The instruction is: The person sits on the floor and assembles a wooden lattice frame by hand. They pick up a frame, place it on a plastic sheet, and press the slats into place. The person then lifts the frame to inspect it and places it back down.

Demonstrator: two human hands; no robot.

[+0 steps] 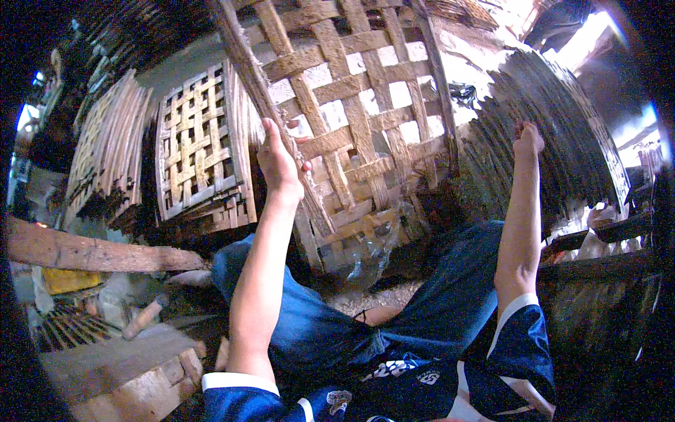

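Note:
My left hand (280, 163) is closed round the left edge of a woven bamboo tray (360, 133), thumb along the side strip. The tray is an open lattice of wide, rough strips in a long frame, tilted up in front of me. Through its gaps a bright, pale surface shows. My right arm reaches forward to the right, and my right hand (527, 138) is curled closed against the edges of a tall stack of similar trays (555, 112). Whatever its fingers hold, if anything, is too small to make out.
More woven trays (195, 141) stand stacked on the left, with another stack (112, 151) beyond them. A thick wooden beam (105, 250) lies by my left knee. Clear plastic (373, 257) hangs below the tray, between my knees. Wooden blocks (151, 383) sit at lower left.

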